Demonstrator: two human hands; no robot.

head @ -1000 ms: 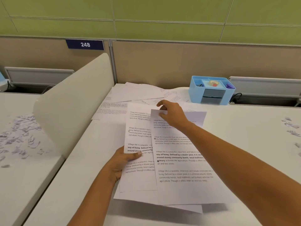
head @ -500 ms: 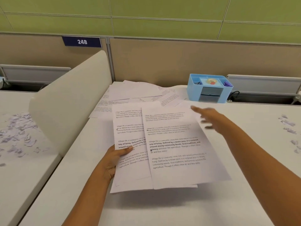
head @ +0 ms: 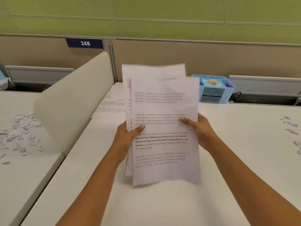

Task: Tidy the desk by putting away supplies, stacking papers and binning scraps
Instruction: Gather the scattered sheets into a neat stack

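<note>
Pinching opposite edges, left hand (head: 127, 139) and returned right hand (head: 199, 129) hold the now-upright sheets (head: 164, 105).

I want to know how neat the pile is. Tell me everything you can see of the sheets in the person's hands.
The held sheets are white paper printed with paragraphs of black text, a few lines bold. There are several, not squared: one behind juts out above and left of the front one. They stand nearly upright over the desk, blurred. The left hand grips the left edge, the right hand the right edge, thumbs on the front. Whether the bottom edge touches the desk is unclear.
</note>
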